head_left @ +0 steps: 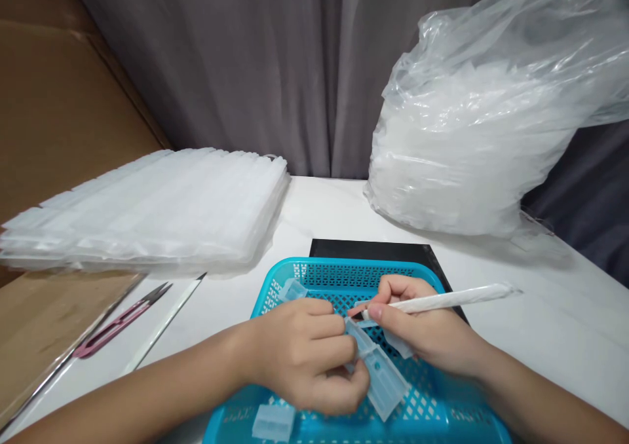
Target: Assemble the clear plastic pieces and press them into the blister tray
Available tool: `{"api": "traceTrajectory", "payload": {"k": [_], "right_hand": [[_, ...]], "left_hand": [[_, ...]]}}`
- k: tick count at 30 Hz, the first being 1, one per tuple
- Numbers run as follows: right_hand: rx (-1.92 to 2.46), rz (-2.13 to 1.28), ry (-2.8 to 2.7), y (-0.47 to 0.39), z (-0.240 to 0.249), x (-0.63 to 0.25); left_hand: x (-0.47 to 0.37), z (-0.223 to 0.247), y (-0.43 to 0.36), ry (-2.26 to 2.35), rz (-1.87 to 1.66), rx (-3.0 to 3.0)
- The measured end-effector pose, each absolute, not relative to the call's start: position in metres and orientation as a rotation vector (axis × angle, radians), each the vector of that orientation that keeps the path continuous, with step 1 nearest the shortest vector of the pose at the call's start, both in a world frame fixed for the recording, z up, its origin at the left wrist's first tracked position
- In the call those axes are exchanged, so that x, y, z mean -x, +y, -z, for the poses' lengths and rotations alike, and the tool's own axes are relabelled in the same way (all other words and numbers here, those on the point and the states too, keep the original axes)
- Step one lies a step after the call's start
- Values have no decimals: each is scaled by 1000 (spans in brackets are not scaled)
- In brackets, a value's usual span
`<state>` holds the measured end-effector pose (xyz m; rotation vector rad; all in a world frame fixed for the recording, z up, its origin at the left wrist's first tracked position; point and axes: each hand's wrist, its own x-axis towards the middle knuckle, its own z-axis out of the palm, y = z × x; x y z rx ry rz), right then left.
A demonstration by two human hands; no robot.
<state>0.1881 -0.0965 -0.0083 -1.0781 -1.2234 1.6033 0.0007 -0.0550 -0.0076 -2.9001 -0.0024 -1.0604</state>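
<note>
A blue perforated basket (295,264) stands at the front centre, with several small translucent plastic pieces in it. Over its left half, my left hand (314,355) is closed on a translucent plastic piece (386,382) that slants down to the right. My right hand (422,323) grips a white-wrapped tool (457,298) like a pen, its dark tip touching or very near the upper end of the held piece. Another translucent piece (274,423) lies in the basket's front left, and one more (293,290) rests at its back left corner.
Stacked white translucent sheets (147,208) lie at the left. A clear bag of white pieces (457,143) stands at the back right. Pink-handled snips (115,326) and a thin strip (167,319) lie left of the basket. A black flat object (368,249) sits behind it, partly underneath.
</note>
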Motion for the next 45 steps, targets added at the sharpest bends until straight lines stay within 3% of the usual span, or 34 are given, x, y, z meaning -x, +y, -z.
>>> {"api": "traceTrajectory", "payload": {"k": [9,18,25,34,41,45], "right_hand": [[1190,-1482,-1335,-98,8,-184],[1249,-1026,-1833,-102,11,-186],[1277,-719,-1774,-92,13,-203],[1042,-724,-2555,-106,-28,-210],[1204,-507,-2566,-107,-11,-189],[1120,-489,-2103,-104,-58,-227]], "left_hand": [[-1,8,-53,-10,965,2822],[-1,10,-54,37,977,2835],[0,8,-56,-41,1042,2841],[2,13,-54,-17,1108,2716],[6,9,-52,-45,1168,2645],[20,-2,-43,-108,1247,2641]]}}
